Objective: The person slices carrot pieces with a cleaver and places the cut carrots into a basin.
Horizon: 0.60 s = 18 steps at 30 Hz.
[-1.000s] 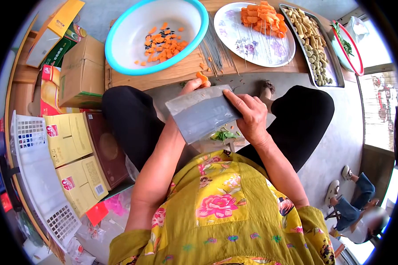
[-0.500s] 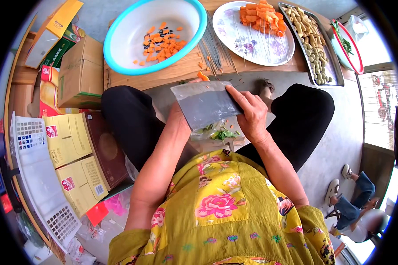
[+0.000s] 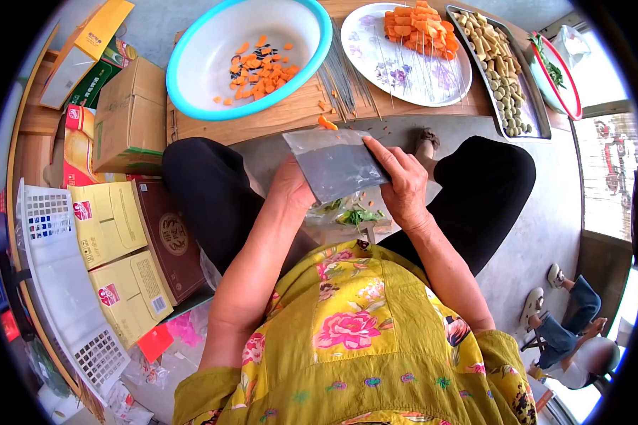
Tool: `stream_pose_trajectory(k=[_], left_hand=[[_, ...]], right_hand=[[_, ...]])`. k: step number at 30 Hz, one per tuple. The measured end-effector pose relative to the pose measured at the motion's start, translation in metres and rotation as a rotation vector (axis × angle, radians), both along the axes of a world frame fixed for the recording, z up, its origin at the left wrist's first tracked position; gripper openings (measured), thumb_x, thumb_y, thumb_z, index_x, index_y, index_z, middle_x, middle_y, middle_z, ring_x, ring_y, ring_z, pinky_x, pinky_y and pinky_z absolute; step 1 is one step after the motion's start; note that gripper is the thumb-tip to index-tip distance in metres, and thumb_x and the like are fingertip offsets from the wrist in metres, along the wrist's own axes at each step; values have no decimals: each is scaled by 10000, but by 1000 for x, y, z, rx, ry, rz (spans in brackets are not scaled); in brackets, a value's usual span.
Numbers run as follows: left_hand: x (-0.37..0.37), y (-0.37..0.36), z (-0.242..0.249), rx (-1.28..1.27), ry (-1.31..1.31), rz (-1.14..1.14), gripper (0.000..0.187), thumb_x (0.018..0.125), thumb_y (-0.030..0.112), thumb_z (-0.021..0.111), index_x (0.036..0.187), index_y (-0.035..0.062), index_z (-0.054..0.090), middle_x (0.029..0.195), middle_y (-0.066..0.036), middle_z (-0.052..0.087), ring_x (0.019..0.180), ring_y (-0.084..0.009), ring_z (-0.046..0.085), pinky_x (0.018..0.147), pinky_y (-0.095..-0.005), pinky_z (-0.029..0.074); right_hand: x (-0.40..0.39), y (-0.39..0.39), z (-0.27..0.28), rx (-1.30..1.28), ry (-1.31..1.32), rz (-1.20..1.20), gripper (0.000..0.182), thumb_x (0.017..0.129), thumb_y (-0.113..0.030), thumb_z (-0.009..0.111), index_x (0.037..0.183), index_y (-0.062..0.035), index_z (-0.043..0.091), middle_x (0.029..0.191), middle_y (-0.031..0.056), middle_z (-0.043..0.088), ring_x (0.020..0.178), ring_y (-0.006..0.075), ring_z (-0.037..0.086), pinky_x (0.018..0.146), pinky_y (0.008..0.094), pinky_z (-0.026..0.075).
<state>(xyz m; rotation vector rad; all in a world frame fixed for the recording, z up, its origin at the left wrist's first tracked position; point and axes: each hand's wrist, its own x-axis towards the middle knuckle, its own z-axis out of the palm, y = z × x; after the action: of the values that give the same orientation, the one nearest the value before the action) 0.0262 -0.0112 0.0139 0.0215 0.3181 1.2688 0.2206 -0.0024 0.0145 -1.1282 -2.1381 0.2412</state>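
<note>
A wide grey cleaver (image 3: 337, 166) is held over my lap, its broad blade facing up. My right hand (image 3: 404, 180) is closed around the handle end, with the index finger stretched along the blade. The handle itself is hidden in the grip. My left hand (image 3: 290, 185) is behind and under the blade's left side, its fingers covered. Just past the blade's far edge shows an orange piece of carrot (image 3: 327, 123), seemingly in my left hand. Below the blade, green leaf scraps (image 3: 361, 215) lie low between my knees.
On the wooden table (image 3: 220, 129) stand a blue-rimmed basin (image 3: 191, 78) with carrot pieces, thin metal skewers (image 3: 347, 78), a floral plate (image 3: 365, 57) of skewered carrot slices, and a tray (image 3: 504, 129) of skewered food. Boxes (image 3: 131, 106) line the left; another person (image 3: 581, 319) sits at right.
My left hand and the near-left part of the blade have shifted slightly right. The carrot piece moved a little with them. My right hand has hardly moved.
</note>
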Motion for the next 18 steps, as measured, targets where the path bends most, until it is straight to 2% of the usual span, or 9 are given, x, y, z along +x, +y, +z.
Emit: stream_pose_trajectory(k=[3,6,7,8,9,11,13,14,18], left_hand=[[-4,4,-5,-36,-37,-68,195,901,147,591,1057,30,602,991,-118,662,937,-272,650,838,-393,549],[-4,9,-8,-94,24,53,172,889,118,603,1033,23,605,979,-116,671,931,-248,655,811,-365,554],[-8,11,-12,41,-65,-36,169,868,104,627,1015,22,609,976,-112,665,905,-231,654,763,-342,561],[-11,12,-15,177,-154,-122,168,848,90,651,997,21,613,973,-107,658,879,-214,654,714,-319,568],[-10,10,-8,177,-155,-117,168,848,90,651,997,21,613,973,-107,658,879,-214,654,714,-319,568],[-6,5,7,23,311,-49,116,874,81,602,979,30,603,912,-90,646,793,-175,636,698,-298,553],[-10,5,2,70,373,-60,105,881,88,591,971,34,598,909,-87,643,787,-171,633,705,-299,550],[-12,6,-1,121,437,-72,95,888,95,581,963,37,593,907,-85,640,781,-166,630,711,-299,546],[-16,9,-9,137,457,-32,99,895,122,580,949,39,585,909,-72,635,790,-159,631,716,-307,545]], right_hand=[[4,0,-6,-27,-5,-22,687,597,76,602,1240,-165,597,820,71,585,667,267,551,630,352,470],[9,-1,-11,-171,-1,-74,657,638,90,591,1246,-159,589,836,86,598,694,287,579,651,364,488],[10,-1,-13,-169,-3,-73,657,638,90,591,1246,-159,589,836,86,598,694,287,579,651,364,488],[11,-1,-17,-230,119,-82,630,667,101,577,1245,-149,586,857,96,611,723,285,603,670,358,499],[11,0,-18,-293,241,-89,603,697,113,564,1245,-139,583,879,106,624,751,282,627,690,352,510],[14,-3,-13,-350,312,-75,549,746,122,535,1240,-112,581,909,122,640,794,265,649,721,318,514],[20,-4,-13,-402,309,-49,523,763,122,529,1234,-100,585,901,127,639,775,240,646,712,290,505],[20,-5,-11,-401,311,-41,516,767,120,525,1235,-88,581,891,127,636,765,256,634,712,281,498],[19,-5,-5,-309,274,-16,544,738,120,540,1236,-95,585,853,121,625,741,284,618,697,311,504]])
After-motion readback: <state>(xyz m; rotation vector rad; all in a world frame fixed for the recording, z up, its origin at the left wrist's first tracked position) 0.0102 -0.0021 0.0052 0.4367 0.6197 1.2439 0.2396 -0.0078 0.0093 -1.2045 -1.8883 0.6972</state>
